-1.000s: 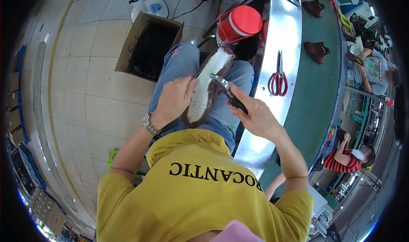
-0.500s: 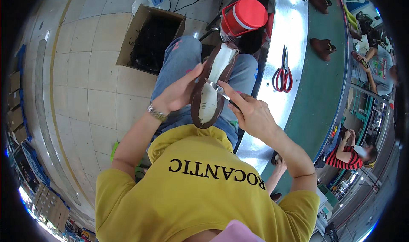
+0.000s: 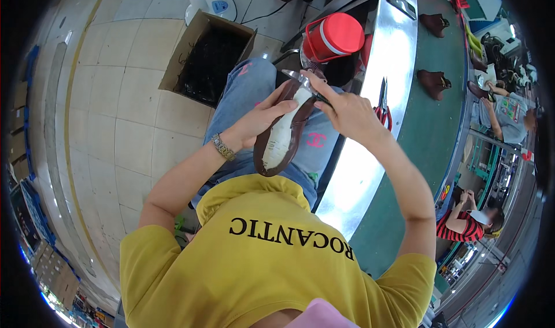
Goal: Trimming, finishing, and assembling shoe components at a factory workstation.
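Note:
A brown shoe upper (image 3: pixel 299 132) with a white sole-side insole (image 3: pixel 279 138) rests above my lap, bottom face up and toe towards me. My left hand (image 3: pixel 261 119) grips it from the left, the thumb lying across the white insole. My right hand (image 3: pixel 354 113) is closed around the dark handle of a knife (image 3: pixel 296 75). Its shiny blade lies across the far, heel end of the shoe and juts out to the left. The far end is partly hidden by the blade and my right fingers.
Red-handled scissors (image 3: pixel 384 104) lie on the metal ledge (image 3: pixel 352 195) at right, beside a green belt (image 3: pixel 399 180) carrying brown shoes (image 3: pixel 433 84). A phone (image 3: pixel 400 5) lies farther along. Beyond my knees stand a red lidded bucket (image 3: pixel 342 36) and a cardboard box (image 3: pixel 178 68) of black scraps. Co-workers sit right.
The knife and my right hand have moved from the middle of the sole to its far end. My left hand has shifted, its thumb now across the insole.

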Demonstrator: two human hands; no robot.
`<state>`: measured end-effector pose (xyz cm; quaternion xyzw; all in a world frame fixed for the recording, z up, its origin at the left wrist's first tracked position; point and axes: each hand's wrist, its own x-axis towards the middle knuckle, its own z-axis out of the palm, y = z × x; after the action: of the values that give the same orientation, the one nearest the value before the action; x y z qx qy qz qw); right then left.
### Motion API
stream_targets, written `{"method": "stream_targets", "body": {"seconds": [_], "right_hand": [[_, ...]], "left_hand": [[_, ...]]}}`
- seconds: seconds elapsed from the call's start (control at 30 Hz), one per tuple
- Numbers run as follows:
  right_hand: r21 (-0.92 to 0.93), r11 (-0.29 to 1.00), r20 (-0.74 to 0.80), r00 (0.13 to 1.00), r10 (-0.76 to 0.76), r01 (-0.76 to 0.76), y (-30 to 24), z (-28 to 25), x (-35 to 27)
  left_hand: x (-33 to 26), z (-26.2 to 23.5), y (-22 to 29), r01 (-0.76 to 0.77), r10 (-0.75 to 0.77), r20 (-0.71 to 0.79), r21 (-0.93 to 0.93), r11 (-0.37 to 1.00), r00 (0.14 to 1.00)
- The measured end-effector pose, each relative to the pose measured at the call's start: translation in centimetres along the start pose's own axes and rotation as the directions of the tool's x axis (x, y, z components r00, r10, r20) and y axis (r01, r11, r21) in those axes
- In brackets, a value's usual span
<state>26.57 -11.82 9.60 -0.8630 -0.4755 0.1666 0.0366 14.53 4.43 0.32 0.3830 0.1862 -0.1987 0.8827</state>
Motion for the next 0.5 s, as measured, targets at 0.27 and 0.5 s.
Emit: {"method": "stream_targets", "body": {"seconds": [0.27,0.5], "right_hand": [[0.082,0.996,-0.138,0.99,-0.007,0.018,-0.5,1.0,-1.7],[0.198,0.969,-0.302,0.95,-0.081,0.145,-2.1,0.1,-1.8]], "left_hand": [[-0.3,-0.2,0.7,0.037,-0.038,0.066,0.017,0.999,0.997],[0.2,-1.3,0.6,0.104,-0.106,0.091,0.028,0.994,0.99]]}}
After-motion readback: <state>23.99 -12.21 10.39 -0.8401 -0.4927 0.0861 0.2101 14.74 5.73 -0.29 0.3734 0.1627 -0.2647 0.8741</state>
